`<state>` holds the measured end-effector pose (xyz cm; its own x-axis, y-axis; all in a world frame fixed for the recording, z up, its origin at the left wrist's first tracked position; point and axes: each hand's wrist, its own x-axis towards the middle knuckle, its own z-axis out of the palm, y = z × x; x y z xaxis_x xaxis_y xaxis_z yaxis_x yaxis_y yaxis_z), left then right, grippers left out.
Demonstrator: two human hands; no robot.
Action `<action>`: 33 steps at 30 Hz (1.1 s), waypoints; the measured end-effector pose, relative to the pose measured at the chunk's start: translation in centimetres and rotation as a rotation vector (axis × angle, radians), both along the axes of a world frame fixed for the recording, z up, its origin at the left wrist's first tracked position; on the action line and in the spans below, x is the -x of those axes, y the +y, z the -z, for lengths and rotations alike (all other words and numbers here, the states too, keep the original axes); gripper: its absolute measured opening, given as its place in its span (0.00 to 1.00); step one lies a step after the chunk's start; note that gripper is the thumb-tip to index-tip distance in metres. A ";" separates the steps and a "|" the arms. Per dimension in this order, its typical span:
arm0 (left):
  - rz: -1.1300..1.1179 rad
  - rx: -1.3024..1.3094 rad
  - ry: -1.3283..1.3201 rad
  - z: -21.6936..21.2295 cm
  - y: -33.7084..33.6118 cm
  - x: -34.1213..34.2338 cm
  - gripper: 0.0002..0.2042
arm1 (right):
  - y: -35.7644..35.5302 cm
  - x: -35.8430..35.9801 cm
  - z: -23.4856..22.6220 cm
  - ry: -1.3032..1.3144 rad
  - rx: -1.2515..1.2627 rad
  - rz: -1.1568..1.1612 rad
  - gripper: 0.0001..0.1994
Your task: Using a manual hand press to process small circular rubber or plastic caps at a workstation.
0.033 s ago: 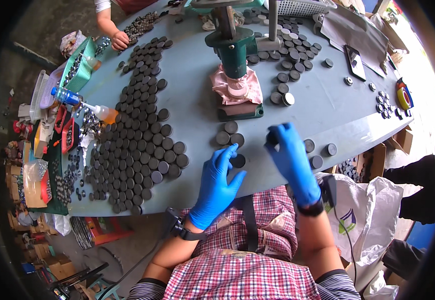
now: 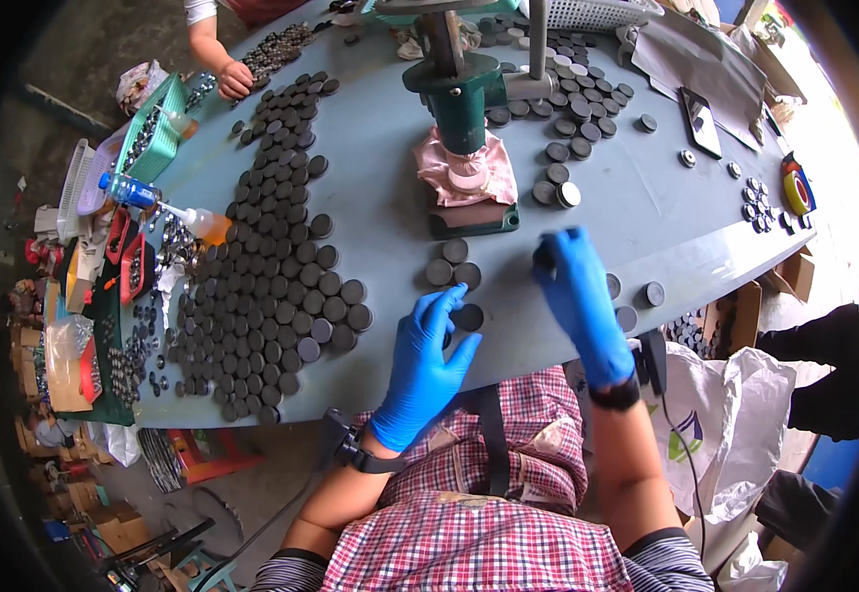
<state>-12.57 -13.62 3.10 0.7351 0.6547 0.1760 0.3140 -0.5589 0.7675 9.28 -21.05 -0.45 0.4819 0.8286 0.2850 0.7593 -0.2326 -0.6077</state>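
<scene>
My left hand (image 2: 429, 360), in a blue glove, is open at the table's near edge, thumb and fingers apart. A black disc (image 2: 468, 317) lies by its fingertips, between index finger and thumb, and a second dark disc shows partly under the hand. To the right, my blue-gloved right hand (image 2: 580, 301) is closed on a black round disc (image 2: 545, 259), partly hidden by the fingers. Three black discs (image 2: 439, 272) sit just beyond my left fingertips. Behind them stands a green hand press (image 2: 461, 109) with pink cloth (image 2: 496, 170) around its lower part.
A broad spread of black discs (image 2: 281, 286) covers the table's left side; more discs (image 2: 587, 104) lie behind the press on the right. Two loose discs (image 2: 655, 294) are right of my right hand. A phone (image 2: 701, 123) lies far right. Another person's hand (image 2: 235, 80) works at the far left.
My right hand has moved slightly to the right and away from me with the disc in its fingers. My left hand has barely moved.
</scene>
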 end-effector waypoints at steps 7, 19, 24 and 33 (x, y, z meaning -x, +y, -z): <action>-0.087 -0.077 0.015 0.3 1.2 0.7 0.25 | 3.0 2.6 -1.4 0.155 -0.051 -0.028 0.11; -0.101 -0.028 -0.032 -1.1 0.0 0.5 0.24 | 1.2 7.2 0.3 1.027 -0.175 -0.112 0.11; 0.039 0.174 -0.196 -3.0 -0.6 0.7 0.23 | -2.0 7.4 -3.5 1.776 -0.254 -0.361 0.11; 0.032 -0.143 -0.078 -4.2 -0.7 1.3 0.23 | -4.9 7.4 -4.1 1.094 -0.214 -0.362 0.18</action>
